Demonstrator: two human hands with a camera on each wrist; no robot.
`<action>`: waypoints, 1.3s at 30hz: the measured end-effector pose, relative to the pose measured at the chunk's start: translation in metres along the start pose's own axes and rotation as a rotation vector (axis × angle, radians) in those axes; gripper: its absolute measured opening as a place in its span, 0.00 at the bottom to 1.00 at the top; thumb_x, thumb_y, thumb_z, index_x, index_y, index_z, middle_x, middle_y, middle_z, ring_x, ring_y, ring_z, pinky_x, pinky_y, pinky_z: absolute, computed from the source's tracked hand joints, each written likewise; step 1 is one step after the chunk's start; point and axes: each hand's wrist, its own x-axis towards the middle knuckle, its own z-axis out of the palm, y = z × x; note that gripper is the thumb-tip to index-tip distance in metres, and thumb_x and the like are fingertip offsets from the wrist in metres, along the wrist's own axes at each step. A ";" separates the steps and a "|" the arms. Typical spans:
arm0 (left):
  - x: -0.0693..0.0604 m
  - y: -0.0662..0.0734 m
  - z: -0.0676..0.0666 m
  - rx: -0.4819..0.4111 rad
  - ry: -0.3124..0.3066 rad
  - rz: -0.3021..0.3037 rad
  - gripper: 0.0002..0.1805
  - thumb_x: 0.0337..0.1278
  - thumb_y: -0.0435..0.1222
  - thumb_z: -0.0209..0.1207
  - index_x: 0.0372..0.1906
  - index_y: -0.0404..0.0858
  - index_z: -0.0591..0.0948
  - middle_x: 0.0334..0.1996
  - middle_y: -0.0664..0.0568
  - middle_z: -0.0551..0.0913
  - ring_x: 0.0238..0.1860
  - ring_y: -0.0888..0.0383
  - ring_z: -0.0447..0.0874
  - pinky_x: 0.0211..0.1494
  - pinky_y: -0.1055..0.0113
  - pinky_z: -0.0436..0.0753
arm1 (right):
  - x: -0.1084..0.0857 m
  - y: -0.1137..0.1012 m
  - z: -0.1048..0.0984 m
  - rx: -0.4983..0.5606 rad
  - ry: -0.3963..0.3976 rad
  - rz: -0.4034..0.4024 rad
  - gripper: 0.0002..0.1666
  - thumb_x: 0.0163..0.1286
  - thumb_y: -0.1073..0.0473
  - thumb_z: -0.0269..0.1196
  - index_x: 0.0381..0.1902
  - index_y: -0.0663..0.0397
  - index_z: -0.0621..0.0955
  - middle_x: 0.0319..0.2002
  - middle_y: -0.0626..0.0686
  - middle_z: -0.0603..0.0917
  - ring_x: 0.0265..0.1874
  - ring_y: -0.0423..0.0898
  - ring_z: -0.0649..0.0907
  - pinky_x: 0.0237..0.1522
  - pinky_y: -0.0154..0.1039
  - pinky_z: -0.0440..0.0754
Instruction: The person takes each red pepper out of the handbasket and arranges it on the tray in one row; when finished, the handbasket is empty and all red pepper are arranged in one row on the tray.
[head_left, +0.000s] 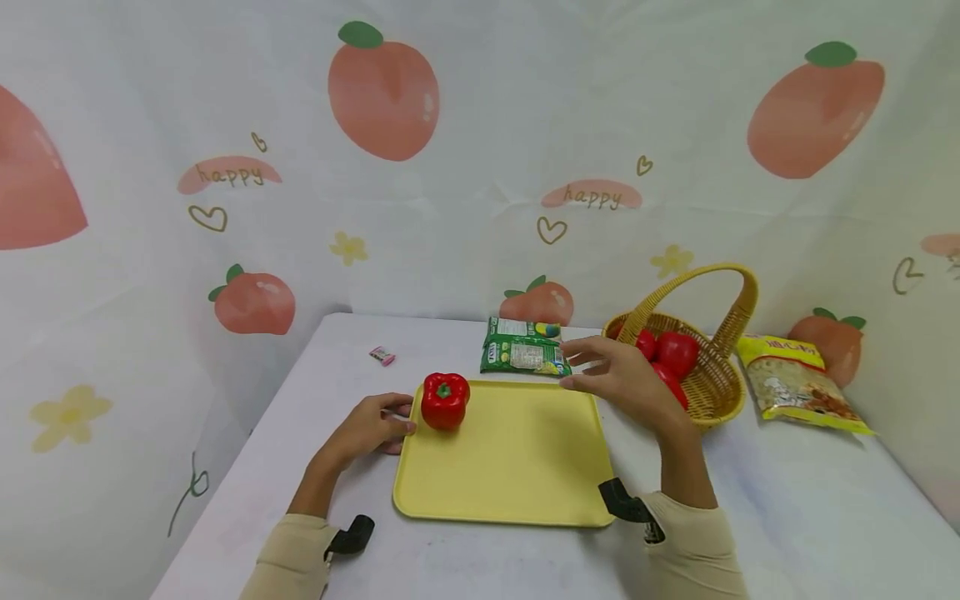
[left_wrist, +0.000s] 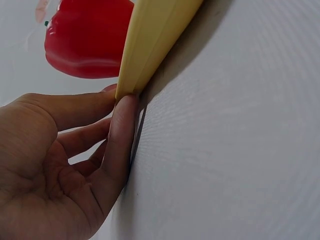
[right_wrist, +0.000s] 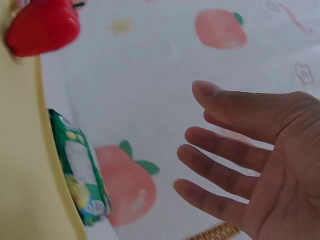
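Observation:
A red bell pepper [head_left: 445, 402] sits in the upper left corner of a yellow tray [head_left: 517, 458]. The left hand [head_left: 371, 429] pinches the tray's left edge; in the left wrist view the thumb and a finger of this hand [left_wrist: 75, 150] meet on the yellow rim [left_wrist: 150, 40], beside the pepper [left_wrist: 87, 40]. Over the tray's upper right corner the right hand [head_left: 626, 379] hovers with its fingers spread, holding nothing. The right wrist view shows that hand [right_wrist: 250, 155] apart from the tray [right_wrist: 25, 145] and the green packet [right_wrist: 80, 170].
Green packets [head_left: 525, 357] lie behind the tray, and a small pink wrapped item [head_left: 382, 356] lies at the back left. At the right stands a wicker basket [head_left: 720, 392] holding several red items [head_left: 677, 354]. Beyond it is a yellow bag [head_left: 798, 387]. A printed cloth [head_left: 465, 208] hangs behind.

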 end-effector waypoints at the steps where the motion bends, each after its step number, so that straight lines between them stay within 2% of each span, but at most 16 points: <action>1: 0.000 0.000 0.000 -0.002 0.003 -0.002 0.29 0.65 0.34 0.69 0.69 0.33 0.78 0.56 0.42 0.84 0.43 0.54 0.87 0.42 0.63 0.92 | -0.002 0.001 -0.005 -0.017 0.015 0.006 0.27 0.68 0.53 0.75 0.62 0.55 0.84 0.58 0.58 0.87 0.53 0.57 0.89 0.56 0.53 0.89; 4: -0.001 -0.001 -0.002 0.011 0.006 -0.002 0.30 0.65 0.34 0.69 0.70 0.32 0.78 0.56 0.41 0.84 0.44 0.54 0.87 0.42 0.63 0.92 | -0.009 0.006 -0.021 -0.066 0.058 0.028 0.27 0.69 0.52 0.75 0.63 0.54 0.84 0.58 0.59 0.87 0.54 0.56 0.88 0.55 0.43 0.89; 8: -0.001 0.000 -0.003 0.019 0.012 -0.011 0.30 0.64 0.35 0.70 0.70 0.34 0.78 0.56 0.42 0.84 0.44 0.54 0.86 0.41 0.64 0.92 | -0.018 0.017 -0.040 -0.077 0.107 0.058 0.29 0.70 0.51 0.74 0.64 0.56 0.83 0.59 0.61 0.87 0.56 0.57 0.86 0.51 0.26 0.84; 10: -0.001 0.000 -0.003 0.022 0.009 -0.010 0.31 0.64 0.35 0.70 0.70 0.33 0.78 0.56 0.41 0.84 0.44 0.54 0.86 0.41 0.64 0.92 | -0.022 0.024 -0.048 -0.070 0.130 0.084 0.31 0.70 0.50 0.74 0.66 0.57 0.82 0.60 0.61 0.86 0.57 0.58 0.85 0.50 0.21 0.80; 14: 0.000 0.000 -0.004 0.011 0.002 -0.010 0.31 0.64 0.35 0.70 0.70 0.33 0.77 0.56 0.41 0.84 0.44 0.54 0.86 0.42 0.63 0.92 | -0.029 0.038 -0.060 -0.069 0.169 0.133 0.34 0.72 0.48 0.72 0.70 0.57 0.79 0.64 0.62 0.84 0.60 0.60 0.82 0.50 0.20 0.78; 22: 0.002 -0.001 -0.003 0.006 -0.004 -0.010 0.31 0.64 0.35 0.71 0.70 0.33 0.77 0.57 0.42 0.83 0.44 0.54 0.87 0.42 0.63 0.92 | -0.039 0.065 -0.071 -0.094 0.247 0.199 0.39 0.73 0.46 0.70 0.75 0.57 0.74 0.64 0.69 0.82 0.61 0.65 0.81 0.43 0.20 0.80; 31: 0.003 -0.003 -0.001 0.010 0.003 -0.001 0.30 0.64 0.34 0.70 0.70 0.33 0.78 0.56 0.43 0.83 0.44 0.55 0.87 0.43 0.63 0.92 | -0.043 0.083 -0.075 -0.060 0.226 0.282 0.43 0.74 0.44 0.70 0.77 0.61 0.71 0.68 0.71 0.78 0.67 0.69 0.77 0.44 0.17 0.75; 33: 0.003 -0.004 -0.001 0.012 0.001 0.002 0.31 0.64 0.34 0.70 0.70 0.33 0.78 0.57 0.42 0.84 0.44 0.55 0.87 0.43 0.63 0.92 | -0.043 0.086 -0.075 -0.067 0.213 0.303 0.44 0.74 0.42 0.69 0.77 0.61 0.71 0.69 0.70 0.78 0.68 0.69 0.77 0.47 0.20 0.77; 34: 0.003 -0.003 -0.001 0.013 0.000 0.005 0.31 0.64 0.35 0.71 0.70 0.33 0.78 0.57 0.42 0.84 0.44 0.55 0.87 0.43 0.63 0.92 | -0.043 0.087 -0.075 -0.075 0.207 0.312 0.44 0.73 0.42 0.69 0.77 0.61 0.71 0.69 0.70 0.77 0.68 0.69 0.76 0.51 0.25 0.80; 37: 0.002 -0.003 -0.001 0.016 -0.007 0.016 0.31 0.64 0.35 0.71 0.70 0.32 0.77 0.57 0.41 0.84 0.43 0.55 0.87 0.43 0.62 0.93 | -0.041 0.091 -0.074 -0.084 0.180 0.337 0.46 0.73 0.41 0.69 0.78 0.63 0.69 0.71 0.70 0.76 0.69 0.69 0.75 0.62 0.47 0.84; 39: 0.001 -0.002 -0.001 0.012 -0.005 0.015 0.31 0.64 0.35 0.71 0.70 0.32 0.77 0.56 0.42 0.84 0.43 0.55 0.87 0.42 0.61 0.93 | -0.040 0.093 -0.073 -0.081 0.160 0.351 0.48 0.73 0.41 0.69 0.78 0.64 0.68 0.71 0.71 0.75 0.70 0.69 0.74 0.67 0.62 0.80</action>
